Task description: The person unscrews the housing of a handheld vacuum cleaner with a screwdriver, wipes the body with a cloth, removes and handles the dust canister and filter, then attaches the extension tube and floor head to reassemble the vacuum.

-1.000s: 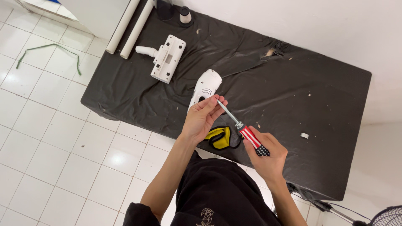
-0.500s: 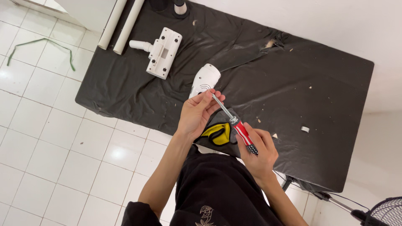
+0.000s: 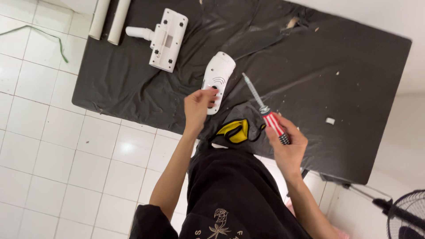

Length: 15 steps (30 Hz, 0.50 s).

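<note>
Left hand point(image 3: 199, 104) rests loosely open on the white housing point(image 3: 218, 79) lying on the desk point(image 3: 354, 79); right hand point(image 3: 287, 146) grips the screwdriver point(image 3: 265, 110) raised aloft. Unsteadied, the housing could slide.

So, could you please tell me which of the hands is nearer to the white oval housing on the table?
Left. The left hand touches the near end of the white oval housing; the right hand is off to its right, holding the red-handled screwdriver.
</note>
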Each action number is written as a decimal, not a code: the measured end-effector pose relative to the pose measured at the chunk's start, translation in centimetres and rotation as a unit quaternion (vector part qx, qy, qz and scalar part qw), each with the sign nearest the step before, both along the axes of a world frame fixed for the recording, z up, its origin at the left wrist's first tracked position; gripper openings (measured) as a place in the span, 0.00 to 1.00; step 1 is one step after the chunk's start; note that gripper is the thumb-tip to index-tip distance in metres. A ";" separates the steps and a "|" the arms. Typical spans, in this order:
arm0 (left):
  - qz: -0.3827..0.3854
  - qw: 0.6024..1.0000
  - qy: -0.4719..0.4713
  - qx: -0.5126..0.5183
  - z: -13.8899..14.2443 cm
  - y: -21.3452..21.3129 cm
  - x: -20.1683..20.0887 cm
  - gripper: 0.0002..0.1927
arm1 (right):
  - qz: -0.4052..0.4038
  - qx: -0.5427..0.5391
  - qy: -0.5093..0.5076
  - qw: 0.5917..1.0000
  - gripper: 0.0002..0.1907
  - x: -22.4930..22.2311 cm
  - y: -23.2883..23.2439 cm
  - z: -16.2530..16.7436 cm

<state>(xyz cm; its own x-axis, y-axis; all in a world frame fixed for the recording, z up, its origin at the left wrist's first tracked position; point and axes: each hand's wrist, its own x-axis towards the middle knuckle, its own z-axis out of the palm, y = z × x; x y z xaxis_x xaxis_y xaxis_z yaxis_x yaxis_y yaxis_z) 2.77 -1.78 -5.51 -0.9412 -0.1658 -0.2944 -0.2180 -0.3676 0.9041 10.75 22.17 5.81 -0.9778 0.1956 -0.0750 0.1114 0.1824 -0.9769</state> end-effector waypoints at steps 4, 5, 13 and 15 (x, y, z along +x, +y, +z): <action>0.054 0.935 0.033 -0.348 -2.2 -1.9 -0.9 0.22 | -0.040 0.017 -0.049 0.998 0.19 0.3 0.6 -0.7; 0.034 0.928 0.050 -0.368 -2.5 -2.2 -1.1 0.28 | -0.045 0.023 -0.060 0.997 0.19 0.5 0.7 -0.9; -0.169 0.916 -0.159 -0.328 -3.9 -1.8 -4.5 0.21 | -0.066 0.107 -0.096 0.987 0.18 1.8 0.1 -1.7; -0.164 0.937 -0.142 -0.274 -4.4 -1.4 -4.6 0.18 | -0.049 0.139 -0.086 0.985 0.18 1.9 -0.2 -1.5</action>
